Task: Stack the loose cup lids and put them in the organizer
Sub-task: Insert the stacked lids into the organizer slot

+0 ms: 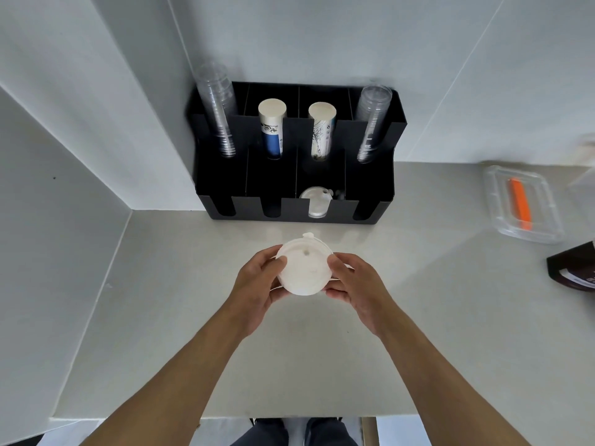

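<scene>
A stack of white cup lids (304,267) is held above the counter between both hands. My left hand (257,284) grips its left edge and my right hand (352,284) grips its right edge. Behind them stands a black organizer (370,188) against the wall. Its third front slot holds clear lids (315,202). The other front slots look empty.
The organizer's back row holds clear cup stacks (219,114) at both ends and two paper cup stacks (272,130) between. A clear plastic box (521,204) with an orange item lies at right, beside a dark packet (573,268). Walls close in at the left and back.
</scene>
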